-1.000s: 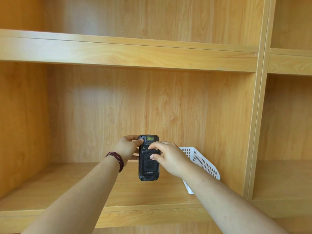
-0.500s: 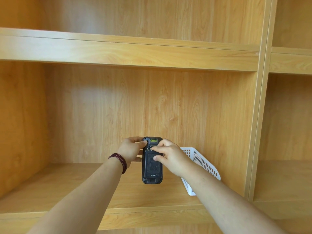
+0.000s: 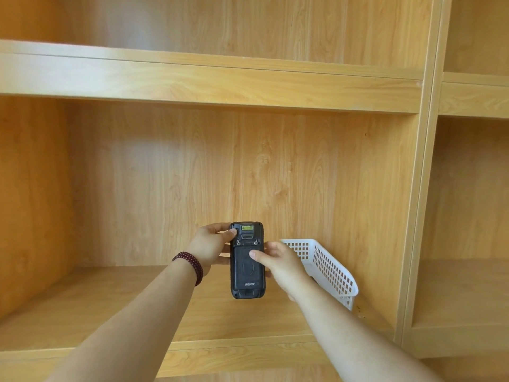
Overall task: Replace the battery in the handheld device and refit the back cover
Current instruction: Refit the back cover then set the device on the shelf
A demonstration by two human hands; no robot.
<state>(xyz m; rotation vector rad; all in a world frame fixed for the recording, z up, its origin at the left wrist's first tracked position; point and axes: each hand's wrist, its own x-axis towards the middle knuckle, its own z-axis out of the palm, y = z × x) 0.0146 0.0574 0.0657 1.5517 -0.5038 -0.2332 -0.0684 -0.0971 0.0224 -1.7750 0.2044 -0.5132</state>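
Note:
A black handheld device (image 3: pixel 247 274) is held upright in the air above the wooden shelf, its back toward me with the back cover (image 3: pixel 248 267) on it. My left hand (image 3: pixel 210 248) grips its upper left edge, thumb on the top left corner. My right hand (image 3: pixel 281 264) holds its right side, with the thumb pressed flat on the upper part of the back cover. A small yellow label and two latches show near the device's top. No battery is visible.
A white perforated plastic basket (image 3: pixel 329 267) leans tilted against the back right corner of the shelf (image 3: pixel 110 304), just behind my right hand. A vertical divider (image 3: pixel 416 216) separates this bay from the one on the right. Another shelf board runs overhead.
My right hand has slid down from the latch area near the device's top to its right side, thumb now lower on the cover. The device has shifted slightly right.

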